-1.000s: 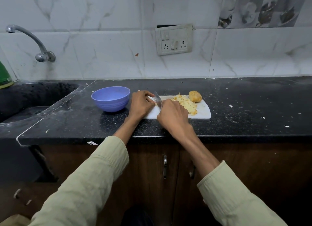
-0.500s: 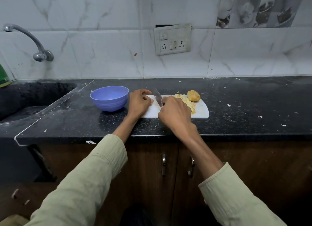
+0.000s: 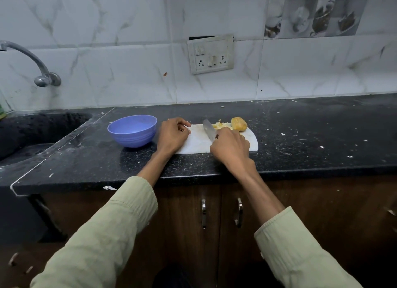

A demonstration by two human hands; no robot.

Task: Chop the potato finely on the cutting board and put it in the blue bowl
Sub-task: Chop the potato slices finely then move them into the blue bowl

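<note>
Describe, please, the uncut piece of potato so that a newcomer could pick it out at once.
On the black counter, find the white cutting board right of the blue bowl. At the board's far right corner sits the potato piece, beside the chopped potato. It alone is a whole rounded lump with brownish-yellow skin, not pale bits.

Black speckled countertop (image 3: 300, 124), curved tap (image 3: 32, 62) over sink (image 3: 38, 126), wall socket panel (image 3: 211, 54), wooden cabinet doors (image 3: 189, 223)

Both arms reach forward, sleeves pushed back off the wrists. Left hand (image 3: 173, 135) sits knuckles up, fingers curled under. Right hand (image 3: 231, 147) is closed tight around a knife (image 3: 209, 132).
</note>
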